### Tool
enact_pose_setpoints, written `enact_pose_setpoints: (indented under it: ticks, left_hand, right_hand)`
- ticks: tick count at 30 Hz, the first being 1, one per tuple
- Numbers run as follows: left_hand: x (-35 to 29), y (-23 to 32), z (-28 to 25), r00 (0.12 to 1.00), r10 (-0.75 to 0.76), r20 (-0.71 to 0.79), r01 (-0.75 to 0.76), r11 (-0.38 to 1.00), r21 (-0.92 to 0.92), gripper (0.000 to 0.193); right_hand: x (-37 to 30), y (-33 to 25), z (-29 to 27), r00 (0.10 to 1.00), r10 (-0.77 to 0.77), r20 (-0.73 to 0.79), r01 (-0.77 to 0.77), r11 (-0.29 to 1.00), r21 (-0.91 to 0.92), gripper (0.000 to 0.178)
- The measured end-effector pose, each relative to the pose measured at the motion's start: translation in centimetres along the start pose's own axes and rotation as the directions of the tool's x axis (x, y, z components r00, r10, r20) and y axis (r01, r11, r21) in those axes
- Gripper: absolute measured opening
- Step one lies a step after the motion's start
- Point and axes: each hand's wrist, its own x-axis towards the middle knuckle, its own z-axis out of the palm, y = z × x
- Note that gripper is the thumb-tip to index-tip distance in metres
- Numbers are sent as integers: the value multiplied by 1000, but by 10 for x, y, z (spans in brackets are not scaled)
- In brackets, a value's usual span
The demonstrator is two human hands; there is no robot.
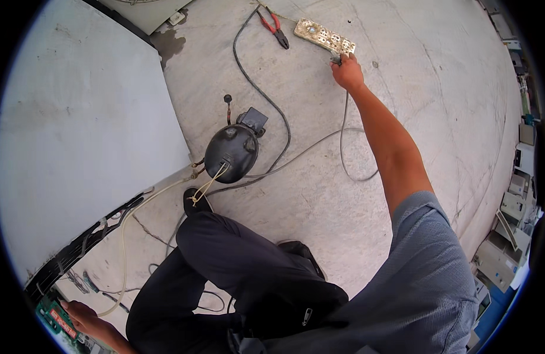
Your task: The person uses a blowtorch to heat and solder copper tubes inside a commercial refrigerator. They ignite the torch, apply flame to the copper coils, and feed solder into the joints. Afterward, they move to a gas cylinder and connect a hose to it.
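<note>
Stretched far forward, my right hand [348, 72] is closed at the near right end of a dirty cream power strip [324, 36]. A small dark plug [336, 60] shows at its fingers, and a grey cord [342, 133] runs down from beneath it. At the lower left my left hand [83, 318] grips the edge of a green box-like object [55, 315] with a red label; some of its fingers are hidden. A black compressor [231, 152] lies on the floor ahead of me, with copper pipe stubs and a pale cord tied to it.
Pliers with red handles [273, 26] lie left of the power strip. A large pale appliance cabinet [89, 118] fills the left side. Cables cross the concrete floor [320, 200] around the compressor and my shoe [197, 200]. Boxy grey units [498, 259] line the far right.
</note>
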Motion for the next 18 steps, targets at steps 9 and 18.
enact_pose_setpoints:
  ticks: [9, 18]
  left_hand:
    - [1, -30, -33, 992, -123, 8, 121, 980, 156, 56]
    - [11, -17, -19, 993, -115, 13, 112, 985, 134, 56]
  right_hand:
    - [14, -20, 7, 994, 76, 78, -81, 994, 69, 43]
    - [32, -29, 22, 990, 118, 76, -118, 993, -3, 37]
